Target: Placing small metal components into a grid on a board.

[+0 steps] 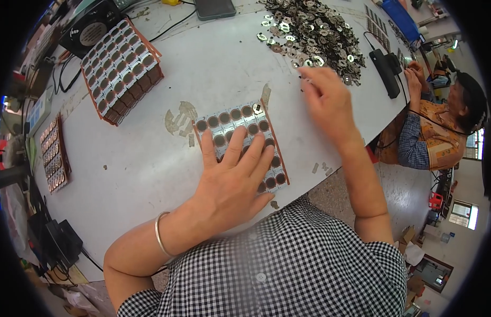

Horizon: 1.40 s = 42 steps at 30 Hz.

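White shows across most of the desk, and near its front edge lies a panel of round dark cells in reddish-brown side strips. From where I stand, the left hand is spread wide, laid over that panel. The right hand is half curled, fingertips narrowed beside a heap of small metal plates toward the far edge; whether it pinches one, I cannot tell. One pale plate sits at the panel's far right corner. Toward the far left corner stands a stack of similar panels.
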{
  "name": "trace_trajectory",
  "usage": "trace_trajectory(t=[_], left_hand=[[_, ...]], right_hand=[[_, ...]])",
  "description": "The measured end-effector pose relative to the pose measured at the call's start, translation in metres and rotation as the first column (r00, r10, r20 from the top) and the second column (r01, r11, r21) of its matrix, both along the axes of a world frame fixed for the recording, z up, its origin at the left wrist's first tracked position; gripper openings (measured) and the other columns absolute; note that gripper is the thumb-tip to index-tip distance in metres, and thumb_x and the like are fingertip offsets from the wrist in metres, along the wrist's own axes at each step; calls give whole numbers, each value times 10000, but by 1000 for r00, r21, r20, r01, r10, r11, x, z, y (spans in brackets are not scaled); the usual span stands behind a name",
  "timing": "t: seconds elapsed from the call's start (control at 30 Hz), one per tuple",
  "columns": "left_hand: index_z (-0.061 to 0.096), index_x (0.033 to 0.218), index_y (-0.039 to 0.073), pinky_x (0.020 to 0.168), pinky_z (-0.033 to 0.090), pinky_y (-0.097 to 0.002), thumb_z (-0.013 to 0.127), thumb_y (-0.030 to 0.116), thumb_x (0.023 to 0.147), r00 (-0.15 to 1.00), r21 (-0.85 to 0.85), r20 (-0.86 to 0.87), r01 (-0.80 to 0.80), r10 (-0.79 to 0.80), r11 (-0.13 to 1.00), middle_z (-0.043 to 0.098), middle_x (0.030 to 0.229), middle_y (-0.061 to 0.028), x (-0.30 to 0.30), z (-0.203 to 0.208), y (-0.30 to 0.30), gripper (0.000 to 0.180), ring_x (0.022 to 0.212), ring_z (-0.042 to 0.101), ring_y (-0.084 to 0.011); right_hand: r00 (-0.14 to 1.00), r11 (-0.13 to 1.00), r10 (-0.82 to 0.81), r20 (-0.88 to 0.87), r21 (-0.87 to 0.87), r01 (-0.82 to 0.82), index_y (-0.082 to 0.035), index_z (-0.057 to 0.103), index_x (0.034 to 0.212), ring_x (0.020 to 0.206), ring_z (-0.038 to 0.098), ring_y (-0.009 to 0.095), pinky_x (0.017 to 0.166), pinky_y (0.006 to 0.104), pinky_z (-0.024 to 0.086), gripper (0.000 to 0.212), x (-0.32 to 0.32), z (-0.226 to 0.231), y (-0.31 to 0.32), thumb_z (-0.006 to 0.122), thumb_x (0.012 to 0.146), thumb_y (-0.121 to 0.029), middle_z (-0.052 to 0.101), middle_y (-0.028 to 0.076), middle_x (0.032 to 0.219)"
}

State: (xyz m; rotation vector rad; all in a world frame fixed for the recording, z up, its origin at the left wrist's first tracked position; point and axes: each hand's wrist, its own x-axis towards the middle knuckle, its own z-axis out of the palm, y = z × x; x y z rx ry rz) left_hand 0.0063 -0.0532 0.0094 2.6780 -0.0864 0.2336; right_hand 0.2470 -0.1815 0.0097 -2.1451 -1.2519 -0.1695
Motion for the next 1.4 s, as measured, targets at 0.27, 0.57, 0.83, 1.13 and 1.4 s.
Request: trace_trajectory(t=[0.27, 0.57, 0.83, 1.13, 1.4], left_hand=[[594, 1391, 35, 1103, 190, -769, 809, 445, 761, 1000, 22, 5, 0, 0, 1000, 514, 1465, -173, 0, 0, 1, 782, 1409, 407, -420], [597, 1388, 54, 1095, 199, -773, 787, 476, 775, 1000, 24, 14, 9, -10, 1000, 520, 1460, -162, 0, -1, 3, 769, 1399, 421, -415], [601, 1395, 55, 1105, 175, -773, 774, 482, 792, 1000, 18, 6, 5, -6, 1000, 513, 1474, -167, -1, -2, 2, 759, 1408, 415, -415], [602, 1395, 62, 1106, 168, -778, 779, 480, 783, 1000, 4, 14, 5, -5, 1000, 505, 1488, -169, 0, -4, 3, 762, 1406, 411, -424], [610, 1384, 70, 1098, 182, -779, 789, 477, 765, 1000, 2, 23, 3, -3, 1000, 501, 1490, -167, -1, -3, 3, 762, 1399, 417, -420]], right_hand=[[991, 971, 112, 76, -220, -93, -37, 721, 1029, 690, 592, 155, 632, 265, 480, 107, 50, 13, 6, 687, 944, -91, 656, 37, 935], [694, 972, 130, -708, -48, -230, -11, 710, 1125, 780, 552, 13, 677, 191, 467, 177, -21, 14, 36, 665, 958, -51, 640, -50, 888], [682, 974, 117, -722, -51, -221, 17, 709, 1043, 728, 569, 14, 635, 196, 473, 119, -46, 14, 43, 651, 953, -36, 667, -40, 851], [842, 979, 115, -527, -84, -186, 11, 711, 1031, 685, 566, 35, 599, 216, 469, 115, -56, 9, 48, 654, 947, -43, 680, -2, 824], [928, 993, 101, -359, -17, -115, -47, 723, 992, 727, 668, 253, 653, 363, 532, 118, -65, 0, 43, 706, 897, -115, 682, 99, 876]])
